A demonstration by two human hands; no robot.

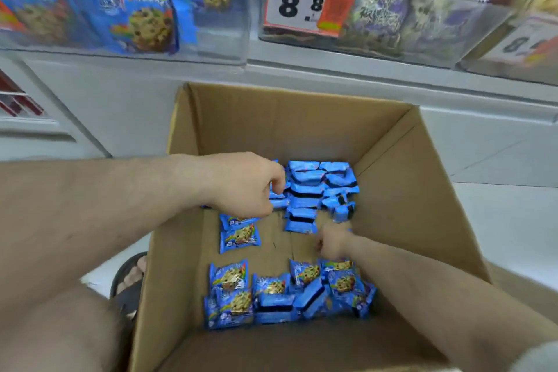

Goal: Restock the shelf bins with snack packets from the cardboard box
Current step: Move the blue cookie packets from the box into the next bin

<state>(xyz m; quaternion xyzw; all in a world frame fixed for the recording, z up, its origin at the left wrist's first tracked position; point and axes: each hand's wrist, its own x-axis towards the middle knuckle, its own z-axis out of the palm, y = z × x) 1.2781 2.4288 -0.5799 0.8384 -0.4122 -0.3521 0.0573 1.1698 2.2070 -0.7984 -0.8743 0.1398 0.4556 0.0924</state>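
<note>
An open cardboard box [302,124] stands on the floor below the shelf. Several blue cookie snack packets lie in it: a back stack [320,187], two flat ones [240,235] and a front group [287,293]. My left hand [247,187] reaches in from the left, with its fingers curled round packets at the left end of the back stack. My right hand [330,243] is deep in the box between the stacks. It is blurred and curled, and what it holds is unclear. Above, a clear shelf bin [220,36] holds matching blue packets [142,21].
A second clear bin [447,48] with purple packets sits to the right, behind an 8.8 price tag [299,0]. The white shelf base [120,100] stands behind the box. My sandalled foot [129,278] and bare leg [60,326] are left of the box, on pale floor tiles [498,205].
</note>
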